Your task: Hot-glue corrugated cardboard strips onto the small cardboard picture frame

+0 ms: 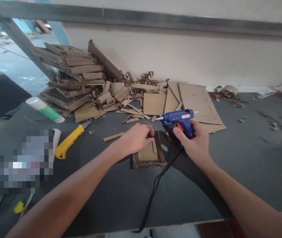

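Note:
A small rectangular cardboard piece with layered corrugated walls [161, 148] lies on the dark table. Over its upper left part is my left hand [138, 137], fingers curled down at the inside of the frame; whatever is between the fingertips is too small to make out. My right hand [198, 142] is wrapped round a blue glue gun [178, 116], whose metal nozzle points left, above and beyond the cardboard frame. A black cord runs from the gun down to the table's front edge.
Stacked cardboard panels [81, 69] stand at the back left, beside loose scraps [116, 92] and flat sheets [198, 99]. On the left lie a yellow cutter [70, 142], a white-green tube [45, 109] and a pixelated object [26, 158]. A metal bar [141, 18] crosses the back.

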Demonstrator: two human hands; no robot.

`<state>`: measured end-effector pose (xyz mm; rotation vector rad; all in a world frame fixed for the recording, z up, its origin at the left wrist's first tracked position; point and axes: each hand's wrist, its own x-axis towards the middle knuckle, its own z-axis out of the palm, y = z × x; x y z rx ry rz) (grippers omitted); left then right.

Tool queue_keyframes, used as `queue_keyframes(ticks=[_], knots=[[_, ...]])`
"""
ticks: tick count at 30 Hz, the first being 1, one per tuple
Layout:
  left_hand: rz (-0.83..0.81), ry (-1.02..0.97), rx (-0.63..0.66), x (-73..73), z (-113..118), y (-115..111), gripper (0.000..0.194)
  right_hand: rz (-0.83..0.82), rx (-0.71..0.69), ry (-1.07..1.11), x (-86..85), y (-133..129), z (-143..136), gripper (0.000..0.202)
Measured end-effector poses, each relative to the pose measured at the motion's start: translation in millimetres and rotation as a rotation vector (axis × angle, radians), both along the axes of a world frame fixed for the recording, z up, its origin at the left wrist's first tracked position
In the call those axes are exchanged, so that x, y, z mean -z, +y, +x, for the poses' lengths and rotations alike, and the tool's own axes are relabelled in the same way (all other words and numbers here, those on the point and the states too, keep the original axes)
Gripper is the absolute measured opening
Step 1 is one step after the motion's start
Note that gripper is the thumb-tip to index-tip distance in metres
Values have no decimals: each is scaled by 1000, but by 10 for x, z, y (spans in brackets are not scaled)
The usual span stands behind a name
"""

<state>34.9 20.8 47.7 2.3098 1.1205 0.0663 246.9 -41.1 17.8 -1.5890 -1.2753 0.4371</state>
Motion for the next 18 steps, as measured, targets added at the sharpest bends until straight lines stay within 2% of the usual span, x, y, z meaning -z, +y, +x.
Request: queue_keyframes(ticks=[6, 13, 18], knots=[[24, 6, 7, 15, 5, -18, 22, 9, -12, 13, -11, 4, -3, 34], [25, -33, 114, -187, -39, 11, 25, -22, -2, 41, 34, 1, 22, 37], [30, 118, 107, -238, -3, -53, 32, -16, 4, 26, 40, -2, 23, 38]])
